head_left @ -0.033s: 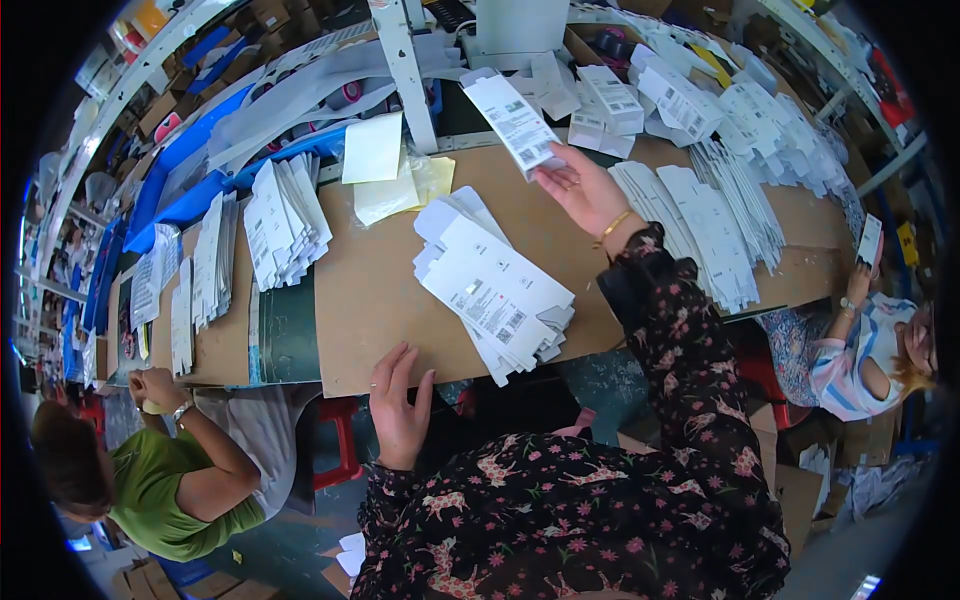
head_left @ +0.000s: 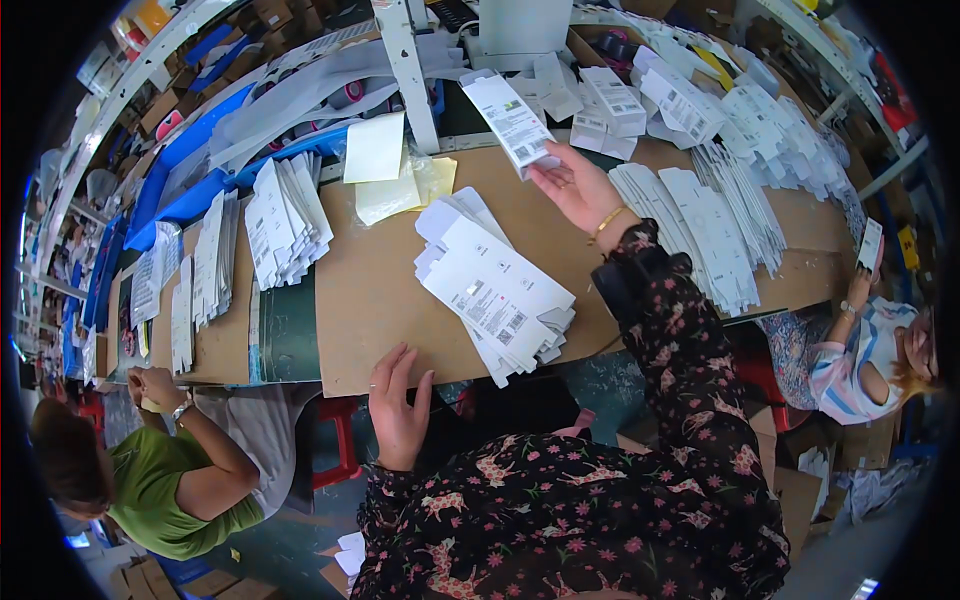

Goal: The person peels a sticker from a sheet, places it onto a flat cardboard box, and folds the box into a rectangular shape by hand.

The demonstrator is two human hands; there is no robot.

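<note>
My right hand reaches out over the far part of the table and grips the lower end of a white carton printed with a label and codes. Thumb and fingers hold its near edge, and the carton tilts up to the left. A fanned stack of flat white cartons lies on the brown cardboard in front of me. My left hand rests by the table's near edge, left of that stack, fingers stretched and apart, holding nothing.
Flat cartons lie in rows at right, with formed boxes heaped behind. More carton stacks and yellowish sheets lie left. A white post rises at the back. Co-workers sit left and right.
My right hand and the carton have shifted very slightly to the left. My left hand and the stack stay put.
</note>
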